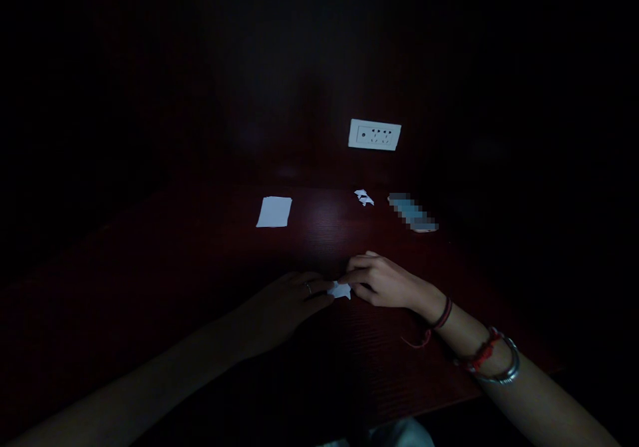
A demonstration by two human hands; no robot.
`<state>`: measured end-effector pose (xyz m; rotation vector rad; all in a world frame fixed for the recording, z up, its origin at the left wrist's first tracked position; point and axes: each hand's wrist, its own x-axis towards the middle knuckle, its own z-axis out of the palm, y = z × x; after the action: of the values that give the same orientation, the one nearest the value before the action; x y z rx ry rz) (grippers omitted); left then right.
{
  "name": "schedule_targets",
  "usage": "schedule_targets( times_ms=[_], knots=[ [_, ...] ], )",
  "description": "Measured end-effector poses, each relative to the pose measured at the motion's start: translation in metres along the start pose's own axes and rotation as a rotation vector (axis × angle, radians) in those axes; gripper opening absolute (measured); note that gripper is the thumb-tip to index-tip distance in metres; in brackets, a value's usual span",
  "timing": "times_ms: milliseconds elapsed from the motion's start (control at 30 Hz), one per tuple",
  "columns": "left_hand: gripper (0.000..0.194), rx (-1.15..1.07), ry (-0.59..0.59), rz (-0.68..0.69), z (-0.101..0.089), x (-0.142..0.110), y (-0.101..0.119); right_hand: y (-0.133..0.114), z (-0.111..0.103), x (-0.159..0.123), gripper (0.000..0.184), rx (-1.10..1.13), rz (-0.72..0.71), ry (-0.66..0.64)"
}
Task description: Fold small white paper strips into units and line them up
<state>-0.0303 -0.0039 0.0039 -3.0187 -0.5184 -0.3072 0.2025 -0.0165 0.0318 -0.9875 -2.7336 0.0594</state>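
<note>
A small piece of folded white paper (341,290) lies low over the dark red tabletop, between my two hands. My left hand (292,300), with a ring on one finger, grips its left edge between thumb and fingers. On the other side, my right hand (382,279) has its fingers bent in, with the index fingertip on the paper's upper edge. Much of the left hand is in shadow. The paper's full shape is partly covered by the fingertips.
Farther back lies a stack of white paper sheets (274,211). Small folded paper pieces (364,198) sit right of it, beside a phone (413,214) with a blurred screen. A socket panel (374,135) is on the back wall. The table's front edge (429,410) shows below my right arm.
</note>
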Motion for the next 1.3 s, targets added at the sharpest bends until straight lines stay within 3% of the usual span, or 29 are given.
schedule_targets(
  times_ms=[233, 467, 633, 767, 867, 967, 1067, 1300],
  knots=[
    [0.056, -0.038, -0.016, -0.085, -0.004, 0.0, 0.006, 0.001, -0.003, -0.001, 0.019, 0.03, -0.002, -0.004],
    [0.066, -0.103, -0.026, -0.048, -0.003, 0.001, 0.001, 0.002, -0.003, -0.001, 0.018, 0.053, 0.008, -0.004],
    [0.066, -0.239, 0.037, -0.051, -0.004, 0.0, 0.001, 0.004, 0.0, -0.005, 0.017, 0.074, 0.04, 0.017],
    [0.07, -0.347, 0.136, -0.094, 0.001, 0.001, -0.002, 0.008, 0.001, -0.009, 0.028, 0.088, 0.087, 0.039],
    [0.064, -0.388, 0.209, -0.135, 0.003, 0.003, -0.004, 0.008, 0.0, -0.009, 0.04, 0.12, 0.094, 0.037],
    [0.045, -0.393, 0.231, -0.222, 0.002, 0.006, -0.002, 0.006, -0.001, -0.007, 0.045, 0.157, 0.087, 0.038],
    [0.031, -0.366, 0.209, -0.297, 0.001, 0.01, 0.002, 0.002, 0.0, -0.003, 0.041, 0.164, 0.088, 0.053],
    [0.031, -0.277, 0.197, -0.301, 0.003, 0.017, 0.009, -0.004, 0.002, 0.0, 0.026, 0.21, 0.109, 0.077]
  ],
)
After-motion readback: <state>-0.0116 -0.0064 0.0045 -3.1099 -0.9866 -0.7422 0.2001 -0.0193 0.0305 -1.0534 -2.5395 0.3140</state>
